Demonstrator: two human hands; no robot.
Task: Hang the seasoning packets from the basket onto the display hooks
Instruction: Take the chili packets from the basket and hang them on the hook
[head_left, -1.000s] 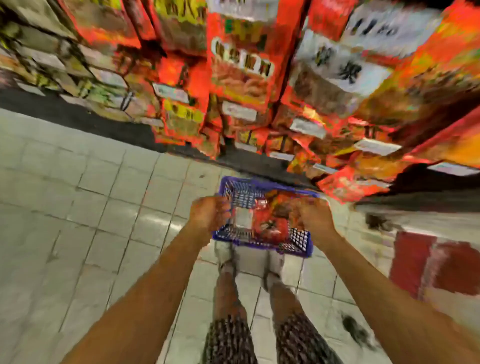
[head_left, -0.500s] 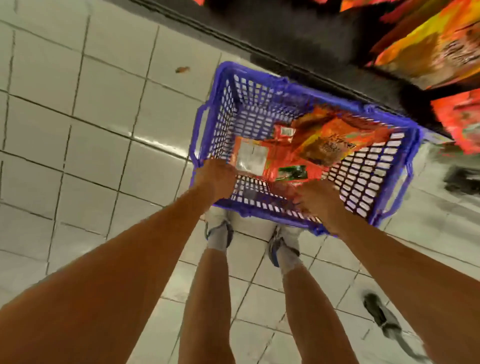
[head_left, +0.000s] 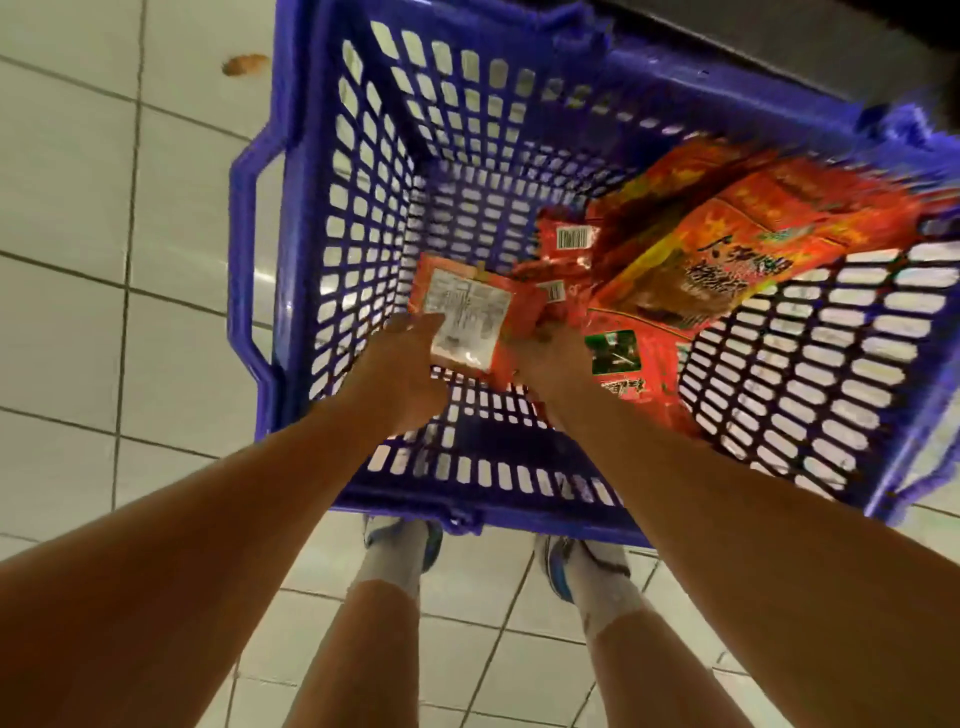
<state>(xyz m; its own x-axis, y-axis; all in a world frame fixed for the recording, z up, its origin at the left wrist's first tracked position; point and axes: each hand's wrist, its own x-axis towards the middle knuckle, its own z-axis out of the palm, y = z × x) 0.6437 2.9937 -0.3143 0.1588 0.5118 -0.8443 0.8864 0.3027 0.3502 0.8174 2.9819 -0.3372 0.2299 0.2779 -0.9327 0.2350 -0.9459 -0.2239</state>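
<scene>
Both hands reach into the blue basket (head_left: 311, 218) — left hand (head_left: 400, 374) and right hand (head_left: 550, 358) together grip 1 orange seasoning packet (head_left: 467, 317), ready to lift it out for hanging.

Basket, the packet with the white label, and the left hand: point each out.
basket (head_left: 306, 218), head view, left mesh wall.
packet with the white label (head_left: 467, 317), head view, its white label.
left hand (head_left: 400, 374), head view, back of hand.

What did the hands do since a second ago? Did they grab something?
Both hands went from the basket's near rim down inside. The left hand and right hand now hold a small red packet with a white label between them. The view dropped too, so the shelves are gone. The blue basket stays on the floor, and the other packets still lie inside.
</scene>
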